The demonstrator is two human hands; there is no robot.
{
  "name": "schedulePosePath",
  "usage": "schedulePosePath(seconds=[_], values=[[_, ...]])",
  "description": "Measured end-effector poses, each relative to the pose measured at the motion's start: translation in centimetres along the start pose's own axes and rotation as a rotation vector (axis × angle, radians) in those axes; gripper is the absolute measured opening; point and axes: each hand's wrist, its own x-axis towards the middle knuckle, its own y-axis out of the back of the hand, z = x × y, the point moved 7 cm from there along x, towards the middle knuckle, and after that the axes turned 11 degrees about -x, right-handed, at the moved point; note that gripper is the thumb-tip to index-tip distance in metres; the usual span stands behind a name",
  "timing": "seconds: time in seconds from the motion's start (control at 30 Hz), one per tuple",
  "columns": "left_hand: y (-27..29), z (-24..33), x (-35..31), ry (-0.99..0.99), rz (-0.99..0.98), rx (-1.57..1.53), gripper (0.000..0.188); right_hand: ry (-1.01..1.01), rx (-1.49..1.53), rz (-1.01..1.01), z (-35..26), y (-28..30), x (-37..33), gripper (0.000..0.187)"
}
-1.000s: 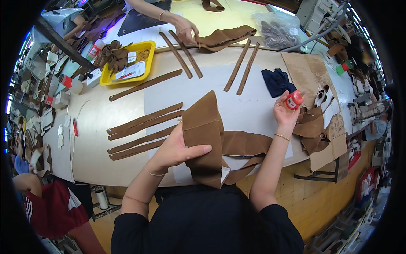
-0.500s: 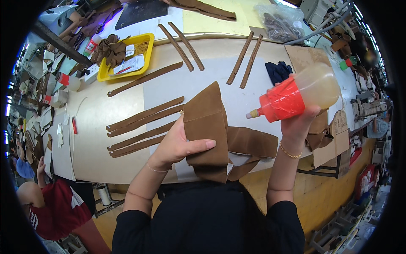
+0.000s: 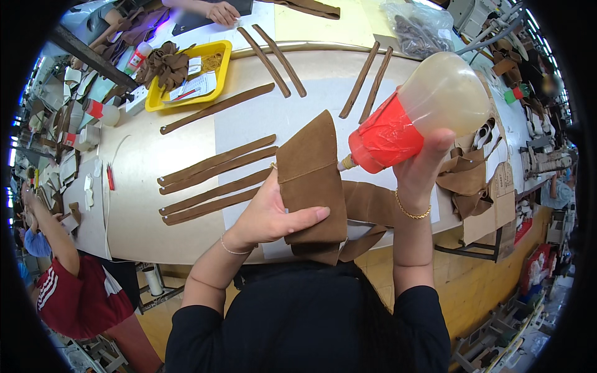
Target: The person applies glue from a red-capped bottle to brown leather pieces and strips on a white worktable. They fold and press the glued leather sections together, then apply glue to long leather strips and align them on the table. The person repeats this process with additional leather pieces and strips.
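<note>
My left hand [image 3: 270, 217] grips a brown leather-like panel [image 3: 314, 186], its thumb lying across the front and the fingers hidden behind. A seam runs across the panel, whose top tapers to a slanted point. In my right hand [image 3: 423, 165] is a big translucent squeeze bottle [image 3: 454, 93] with red wrapping around its neck end, tilted so the nozzle [image 3: 346, 163] points left. The nozzle tip is at the panel's right edge; whether it touches cannot be told. More brown pieces [image 3: 370, 202] lie behind and below the panel.
Several brown strips [image 3: 217, 163] lie on the table at left, more [image 3: 360, 81] farther back. A yellow tray [image 3: 225, 68] holds brown pieces, rubber bands and paper. Brown pieces [image 3: 469, 180] rest on cardboard at right. Another person's hand [image 3: 222, 12] is at the far edge; a person in red [image 3: 81, 292] works at left.
My right hand has brought the bottle leftward, its nozzle now at the panel's right edge. The left hand keeps its hold. Another person's hand has appeared at the far side.
</note>
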Motion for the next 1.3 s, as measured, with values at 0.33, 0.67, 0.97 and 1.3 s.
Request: schedulePosePath(seconds=[0.33, 0.67, 0.97, 1.3], values=[[0.0, -0.2, 0.1, 0.005, 0.012, -0.006, 0.066, -0.007, -0.044, -0.085, -0.8, -0.2, -0.9, 0.096], [-0.2, 0.2, 0.1, -0.023, 0.022, 0.004, 0.064, 0.009, -0.068, -0.098, -0.9, -0.6, -0.4, 0.098], [0.0, -0.2, 0.3, -0.018, 0.035, -0.026, 0.065, -0.061, -0.056, -0.161, -1.6, -0.5, -1.2, 0.099], [-0.4, 0.3, 0.2, -0.047, 0.01, -0.001, 0.062, -0.001, 0.0, -0.07, -1.0, -0.6, 1.0, 0.094]])
